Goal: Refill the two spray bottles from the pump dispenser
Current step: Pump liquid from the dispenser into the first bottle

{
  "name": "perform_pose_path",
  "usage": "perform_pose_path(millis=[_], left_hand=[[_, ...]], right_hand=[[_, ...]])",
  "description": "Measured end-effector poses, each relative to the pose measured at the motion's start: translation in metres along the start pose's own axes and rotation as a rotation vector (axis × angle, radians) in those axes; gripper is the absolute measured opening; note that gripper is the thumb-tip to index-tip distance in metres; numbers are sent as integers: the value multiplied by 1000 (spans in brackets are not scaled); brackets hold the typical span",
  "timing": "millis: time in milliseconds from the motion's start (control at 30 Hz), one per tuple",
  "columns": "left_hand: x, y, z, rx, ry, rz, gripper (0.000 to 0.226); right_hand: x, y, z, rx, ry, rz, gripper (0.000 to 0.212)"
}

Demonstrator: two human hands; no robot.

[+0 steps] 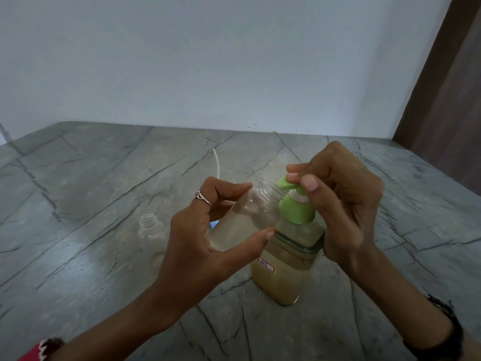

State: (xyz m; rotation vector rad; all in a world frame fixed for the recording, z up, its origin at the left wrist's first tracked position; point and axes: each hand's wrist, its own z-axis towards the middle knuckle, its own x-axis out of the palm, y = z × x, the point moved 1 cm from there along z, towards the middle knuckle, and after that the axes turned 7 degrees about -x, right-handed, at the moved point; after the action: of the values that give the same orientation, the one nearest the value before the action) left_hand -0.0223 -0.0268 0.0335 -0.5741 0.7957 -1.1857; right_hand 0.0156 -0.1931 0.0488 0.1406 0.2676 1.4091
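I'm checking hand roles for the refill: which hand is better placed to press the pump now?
Right. The right hand already has fingers on the green pump head of the dispenser, while the left hand grips the clear bottle beside the nozzle.

grey veined stone counter (91, 178) | pale wall (208, 61) | brown panel (442, 100)

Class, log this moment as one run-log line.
left hand: holds tilted clear bottle at pump spout | right hand: fingers on green pump head | second bottle: open, waiting on table
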Motion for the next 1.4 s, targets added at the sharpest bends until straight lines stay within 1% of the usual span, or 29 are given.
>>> perform_pose_path(millis=[67, 233, 300, 500, 600, 767, 967, 1067, 1167, 1300, 1400], left_hand=[[0, 0, 1, -2, -2, 10, 40], [0, -1, 1, -7, 0, 10, 41], [0, -1, 1, 0, 0, 10, 41], [0, 0, 1, 12, -2, 9, 41], [0, 0, 0, 23, 1, 18, 40], [0, -1, 0, 36, -2, 10, 41], [-1, 0, 1, 33, -7, 17, 41], [0, 0, 1, 35, -7, 12, 41], [1, 0, 1, 46, -4, 10, 39], [0, 1, 0, 65, -4, 17, 38], [0, 1, 0, 73, -2, 14, 39]], right_hand=[[0, -1, -2, -21, -2, 10, 18], [0, -2, -5, -67, 5, 28, 23], [0, -1, -5, -70, 2, 22, 28], [0, 3, 2, -18, 21, -15, 13], [0, 3, 4, 8, 34, -61, 26], [0, 2, 1, -23, 19, -20, 14], [0, 2, -2, -61, 7, -5, 23], [0, 2, -2, -53, 0, -4, 20], [-1, 3, 3, -29, 18, -51, 13], [0, 4, 8, 2, 25, -61, 21], [0, 3, 6, 6, 21, -22, 16]])
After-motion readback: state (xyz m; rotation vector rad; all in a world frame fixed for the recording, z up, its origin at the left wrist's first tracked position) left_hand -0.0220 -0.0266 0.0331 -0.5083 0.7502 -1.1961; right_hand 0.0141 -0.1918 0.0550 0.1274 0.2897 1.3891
